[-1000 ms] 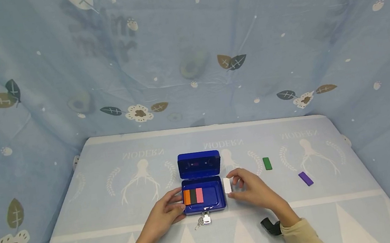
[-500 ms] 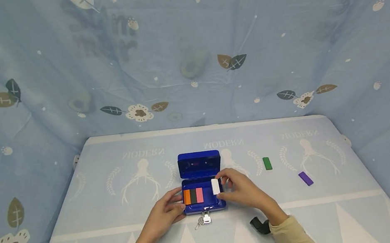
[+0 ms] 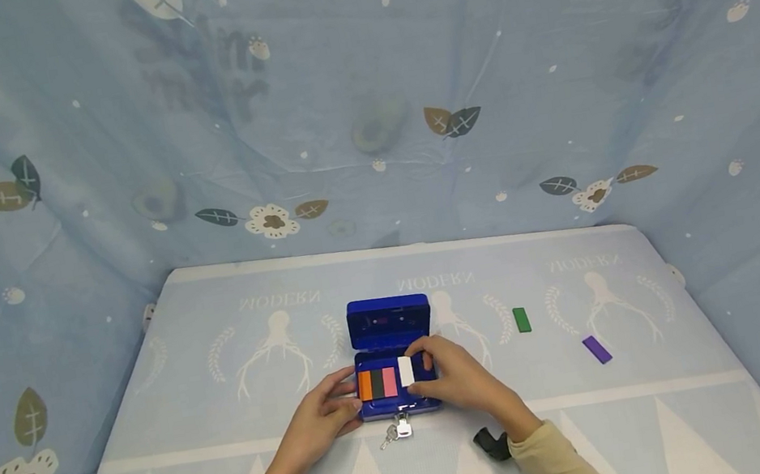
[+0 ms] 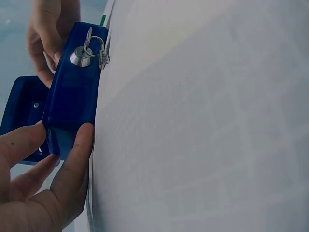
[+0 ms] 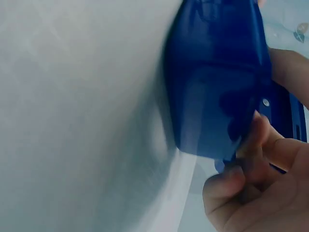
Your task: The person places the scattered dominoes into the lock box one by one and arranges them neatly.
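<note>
At the left, the left hand (image 3: 321, 414) had bent fingers and a thumb set against the left end of the blue box (image 3: 422, 406), gripping it, with little spread between them; inside the box, along its left part, an orange block (image 3: 365, 386), a dark block (image 3: 377, 384) and a pink block (image 3: 389, 382) lay side by side; behind them the box's lid (image 3: 389, 322) stood raised; at the front hung silver keys (image 3: 389, 435) from the lock (image 4: 81, 57); just right of the pink block, apart from it, the white block (image 3: 406, 371) was within the box's outline, pinched between thumb and finger of the right hand (image 3: 456, 377); whether it touched the box's floor could not be told; farther right, a green block (image 3: 521, 320) and a purple block (image 3: 597, 349) lay on the table (image 3: 665, 366), well apart from the box.
</note>
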Demonstrator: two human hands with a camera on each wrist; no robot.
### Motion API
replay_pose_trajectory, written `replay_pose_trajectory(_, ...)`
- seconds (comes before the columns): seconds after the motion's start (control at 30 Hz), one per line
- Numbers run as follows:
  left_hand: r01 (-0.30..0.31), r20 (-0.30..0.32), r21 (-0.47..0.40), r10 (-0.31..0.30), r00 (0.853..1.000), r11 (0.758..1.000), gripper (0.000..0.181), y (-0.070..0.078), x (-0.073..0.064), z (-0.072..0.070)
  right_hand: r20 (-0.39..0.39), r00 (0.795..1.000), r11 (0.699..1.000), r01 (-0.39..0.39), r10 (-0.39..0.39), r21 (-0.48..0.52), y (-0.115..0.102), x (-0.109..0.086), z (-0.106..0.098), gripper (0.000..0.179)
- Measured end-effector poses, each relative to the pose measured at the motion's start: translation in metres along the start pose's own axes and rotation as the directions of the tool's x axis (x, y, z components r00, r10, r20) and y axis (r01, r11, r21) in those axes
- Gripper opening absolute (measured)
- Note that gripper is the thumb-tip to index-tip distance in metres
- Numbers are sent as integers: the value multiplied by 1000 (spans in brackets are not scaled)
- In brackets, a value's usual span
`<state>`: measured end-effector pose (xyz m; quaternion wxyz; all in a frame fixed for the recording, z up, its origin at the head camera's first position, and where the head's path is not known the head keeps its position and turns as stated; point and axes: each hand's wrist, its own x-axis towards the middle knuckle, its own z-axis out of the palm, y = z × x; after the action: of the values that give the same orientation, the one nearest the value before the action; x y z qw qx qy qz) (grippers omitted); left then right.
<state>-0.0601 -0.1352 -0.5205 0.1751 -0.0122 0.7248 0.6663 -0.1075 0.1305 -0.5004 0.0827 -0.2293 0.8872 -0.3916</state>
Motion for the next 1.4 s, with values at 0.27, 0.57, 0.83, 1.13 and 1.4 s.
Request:
replay_pose_trajectory(0.27, -5, 9, 2, 4, 1000, 1000, 57, 0, 0, 0, -32, 999, 992, -36, 33, -120, -3, 3, 11, 44)
replay_pose_trajectory(0.57, -14, 9, 0, 14, 1000, 1000, 57, -1, 0, -1, -37, 996, 961, -94, 87, -259, -10, 6, 17, 44)
replay_pose_trajectory(0.83, -16, 15, -5, 16, 1000, 1000, 56, -1, 0, -1, -26, 992, 933, -123, 121, -339, -15, 7, 20, 46)
replay_pose_trajectory(1.13, -28, 30, -11, 28, 999, 1000, 57, -3, 0, -1, -14, 993, 930, -114, 116, -349, -17, 6, 20, 46)
replay_pose_trajectory(1.4, -20, 12, -18, 20, 1000, 1000, 57, 0, -1, 0, 12, 992, 970, -123, 129, -208, -14, 4, 12, 45)
